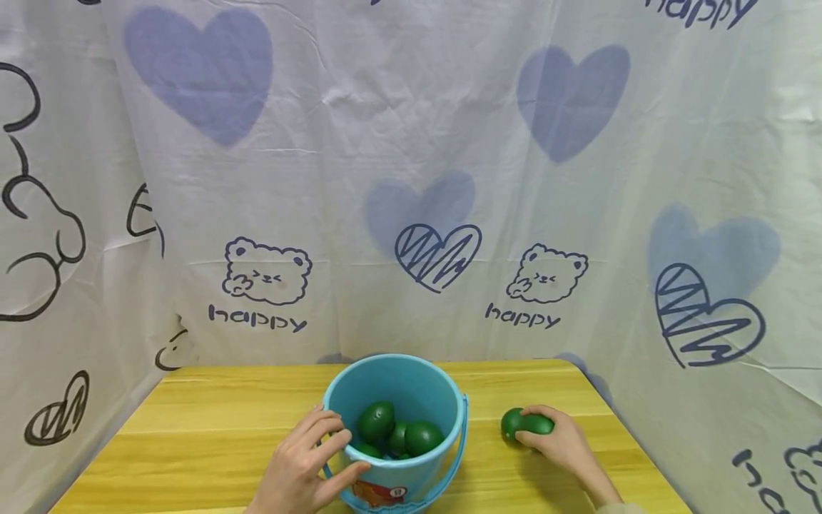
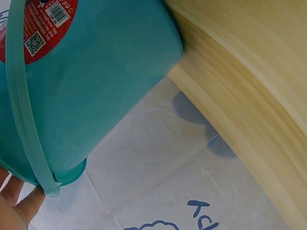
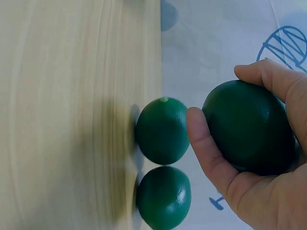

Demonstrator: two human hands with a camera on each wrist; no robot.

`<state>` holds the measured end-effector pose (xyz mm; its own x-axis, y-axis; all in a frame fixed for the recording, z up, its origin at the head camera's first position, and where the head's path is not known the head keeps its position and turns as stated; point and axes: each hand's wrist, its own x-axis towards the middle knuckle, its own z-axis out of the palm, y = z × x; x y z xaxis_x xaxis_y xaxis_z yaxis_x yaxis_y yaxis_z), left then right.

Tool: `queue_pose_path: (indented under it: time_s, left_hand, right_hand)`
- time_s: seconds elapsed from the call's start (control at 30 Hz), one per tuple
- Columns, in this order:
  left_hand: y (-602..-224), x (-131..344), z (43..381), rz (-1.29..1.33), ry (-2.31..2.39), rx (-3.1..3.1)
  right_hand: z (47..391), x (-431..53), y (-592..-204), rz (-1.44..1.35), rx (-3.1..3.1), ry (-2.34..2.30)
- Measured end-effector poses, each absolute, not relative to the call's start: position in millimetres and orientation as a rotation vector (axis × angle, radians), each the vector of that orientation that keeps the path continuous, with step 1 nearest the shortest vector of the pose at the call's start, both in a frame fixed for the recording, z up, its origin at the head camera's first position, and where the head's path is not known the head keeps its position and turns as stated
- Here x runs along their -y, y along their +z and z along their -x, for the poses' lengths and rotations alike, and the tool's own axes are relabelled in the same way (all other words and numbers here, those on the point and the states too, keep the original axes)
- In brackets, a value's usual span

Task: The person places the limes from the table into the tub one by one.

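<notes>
A light blue bucket [image 1: 394,467] stands at the table's front middle, with several green limes [image 1: 424,437] inside. My left hand [image 1: 307,457] holds the left side of its rim, fingertips over the edge and thumb against the outside. Off to the right of the bucket, my right hand [image 1: 564,441] grips a lime [image 3: 249,127] between thumb and fingers. Two more limes rest on the table beside it in the right wrist view, one lime [image 3: 163,130] near the fingertip and another lime [image 3: 164,197] next to that. The head view largely hides one of these.
The wooden table [image 1: 212,428] has light yellow grain. A white cloth [image 1: 359,128] printed with hearts and bears hangs behind it and at both sides. The bucket's blue handle [image 1: 457,457] hangs down on its right side.
</notes>
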<state>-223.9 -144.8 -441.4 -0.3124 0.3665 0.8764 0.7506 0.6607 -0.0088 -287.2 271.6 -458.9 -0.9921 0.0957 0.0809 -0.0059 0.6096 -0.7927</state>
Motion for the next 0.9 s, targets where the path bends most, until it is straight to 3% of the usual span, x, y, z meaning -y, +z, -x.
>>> queue_pose_path:
  time_s: [0.9]
  left_hand:
    - [-441.6, 146.1, 220.0, 0.858, -0.585, 1.973]
  right_hand:
    - [268.6, -210.7, -408.7, -0.146, 2.523, 1.603]
